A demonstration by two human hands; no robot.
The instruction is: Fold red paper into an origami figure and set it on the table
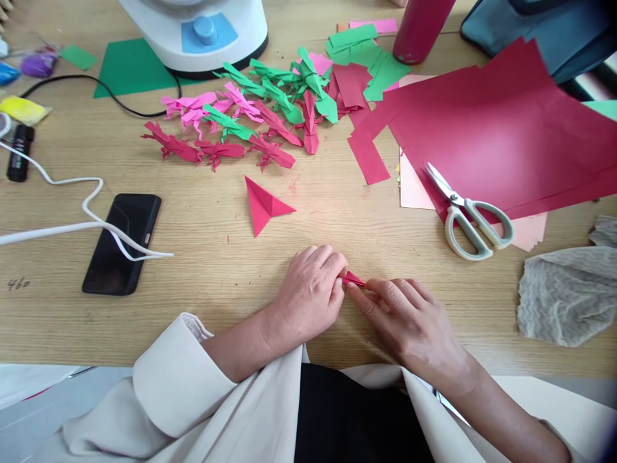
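Observation:
A small folded piece of red paper (pixel 353 279) lies between my two hands, close to the table's front edge. My left hand (pixel 311 292) is closed over its left end, hiding that part. With thumb and fingers, my right hand (pixel 405 321) pinches the right end. Only a short pointed stretch of the paper shows between them. Beyond my hands a folded red paper triangle (pixel 268 207) rests on the table, touched by neither hand. Farther back lie several folded paper figures in red (pixel 222 150), pink (pixel 195 110) and green (pixel 274 90).
White-handled scissors (pixel 475 218) lie partly on large red sheets (pixel 486 128) at the right. A grey cloth (pixel 569 292) is at the right edge. On the left are a black phone (pixel 120 244) and white cable (pixel 91 193). A white appliance (pixel 212 38) and red bottle (pixel 421 29) stand behind.

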